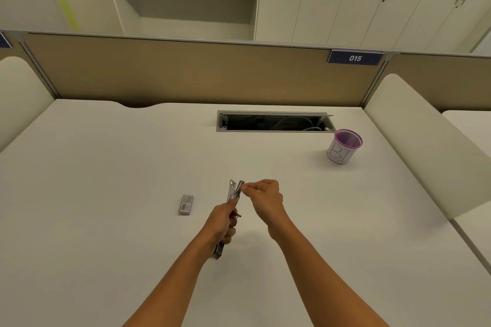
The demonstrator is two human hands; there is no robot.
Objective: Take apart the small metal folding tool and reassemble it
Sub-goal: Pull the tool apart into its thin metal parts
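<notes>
Left hand (224,220) grips the slim silver metal folding tool (233,194); right hand (265,194) pinches its upper tip. White bench (106,180) lies open all round.

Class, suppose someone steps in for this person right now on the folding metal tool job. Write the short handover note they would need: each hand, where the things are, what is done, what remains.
Left hand: closed around the lower part of the metal folding tool, holding it up above the desk.
Right hand: fingertips pinching the top end of one of the tool's arms.
Things: the tool's top is splayed into two arms; a small grey box lies flat on the desk, left of the hands; a pink mesh cup stands far right.
Done: tool opened out; no separated parts visible on the desk.
Left: finish taking it apart, then reassemble. Whether any piece is loose yet cannot be told.
</notes>
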